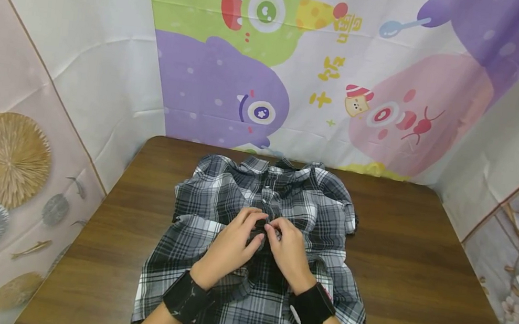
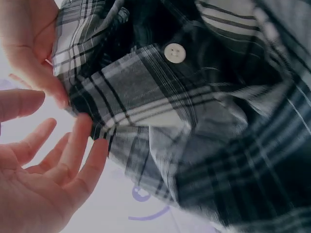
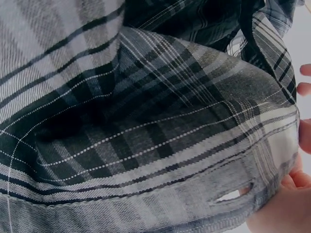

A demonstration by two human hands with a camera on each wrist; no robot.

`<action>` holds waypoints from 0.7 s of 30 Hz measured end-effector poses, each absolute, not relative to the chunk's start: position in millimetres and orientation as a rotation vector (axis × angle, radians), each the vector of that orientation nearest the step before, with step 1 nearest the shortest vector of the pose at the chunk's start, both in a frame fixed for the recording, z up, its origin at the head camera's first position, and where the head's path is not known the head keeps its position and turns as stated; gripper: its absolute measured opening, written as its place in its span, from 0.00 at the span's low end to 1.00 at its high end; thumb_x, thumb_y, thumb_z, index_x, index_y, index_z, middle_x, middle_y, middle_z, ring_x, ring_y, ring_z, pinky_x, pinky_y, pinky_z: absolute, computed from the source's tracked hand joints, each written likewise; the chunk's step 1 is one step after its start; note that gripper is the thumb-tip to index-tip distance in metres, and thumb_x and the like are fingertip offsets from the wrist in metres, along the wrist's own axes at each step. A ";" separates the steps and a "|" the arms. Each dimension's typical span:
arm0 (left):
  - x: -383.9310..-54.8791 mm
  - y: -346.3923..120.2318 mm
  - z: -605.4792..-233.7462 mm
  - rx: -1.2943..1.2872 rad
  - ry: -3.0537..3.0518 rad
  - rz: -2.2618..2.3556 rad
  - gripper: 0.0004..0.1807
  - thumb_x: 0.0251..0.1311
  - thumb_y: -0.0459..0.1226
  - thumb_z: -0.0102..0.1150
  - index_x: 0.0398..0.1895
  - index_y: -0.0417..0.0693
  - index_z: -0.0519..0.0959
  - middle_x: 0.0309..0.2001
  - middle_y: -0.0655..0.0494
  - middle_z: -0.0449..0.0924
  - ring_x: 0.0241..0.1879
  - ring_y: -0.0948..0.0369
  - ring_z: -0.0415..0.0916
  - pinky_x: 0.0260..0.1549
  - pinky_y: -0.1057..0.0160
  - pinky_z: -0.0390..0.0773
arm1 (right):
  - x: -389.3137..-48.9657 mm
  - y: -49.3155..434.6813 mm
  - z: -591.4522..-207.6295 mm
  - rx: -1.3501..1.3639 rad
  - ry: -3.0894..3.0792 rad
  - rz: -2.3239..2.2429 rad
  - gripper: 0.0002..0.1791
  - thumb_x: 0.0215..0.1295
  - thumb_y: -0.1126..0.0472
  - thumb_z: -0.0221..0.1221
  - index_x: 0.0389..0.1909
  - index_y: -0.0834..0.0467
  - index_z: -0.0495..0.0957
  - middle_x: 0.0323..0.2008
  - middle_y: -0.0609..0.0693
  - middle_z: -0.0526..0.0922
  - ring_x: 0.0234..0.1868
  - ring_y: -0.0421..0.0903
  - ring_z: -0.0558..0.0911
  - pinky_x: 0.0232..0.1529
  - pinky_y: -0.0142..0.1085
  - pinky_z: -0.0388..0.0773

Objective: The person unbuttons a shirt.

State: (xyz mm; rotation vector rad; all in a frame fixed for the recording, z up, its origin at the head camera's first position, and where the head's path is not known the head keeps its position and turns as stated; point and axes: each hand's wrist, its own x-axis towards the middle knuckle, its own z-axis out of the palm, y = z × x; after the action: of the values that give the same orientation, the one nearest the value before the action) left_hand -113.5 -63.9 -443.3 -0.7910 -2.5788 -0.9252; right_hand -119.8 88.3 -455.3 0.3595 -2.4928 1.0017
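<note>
A grey, black and white plaid shirt (image 1: 210, 199) lies front up, its collar (image 1: 254, 165) at the far side. My left hand (image 1: 231, 241) is over the front opening, thumb apart from the fingers. In the left wrist view its fingertips touch the cloth edge, fingers loosely spread. Close beside it, my right hand (image 1: 289, 247) pinches the shirt's front edge between thumb and fingers. A pale button (image 2: 175, 53) shows on the cloth in the left wrist view. The right wrist view shows a buttonhole (image 3: 234, 195) near the right hand. The cloth's underside at the pinch is hidden.
The shirt is on a brown wooden table (image 1: 401, 261). Behind it hangs a cloth with cartoon monsters (image 1: 219, 94). Patterned sheets hang at the left (image 1: 68, 126) and right (image 1: 514, 178). Each wrist wears a black band (image 1: 185, 298).
</note>
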 end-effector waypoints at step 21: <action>-128.4 -44.9 -452.6 -0.710 -2.700 -0.878 0.12 0.66 0.41 0.50 0.44 0.41 0.73 0.38 0.51 0.70 0.25 0.62 0.68 0.26 0.65 0.73 | -121.9 92.9 -457.7 0.296 -2.448 1.057 0.06 0.64 0.63 0.56 0.31 0.63 0.78 0.29 0.54 0.81 0.31 0.48 0.81 0.35 0.42 0.76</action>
State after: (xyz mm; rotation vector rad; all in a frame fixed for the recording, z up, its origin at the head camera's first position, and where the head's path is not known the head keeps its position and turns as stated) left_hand -128.4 -44.9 -452.6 -0.7099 -2.6996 -0.8779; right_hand -121.9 92.9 -457.7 0.2961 -2.4484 1.0566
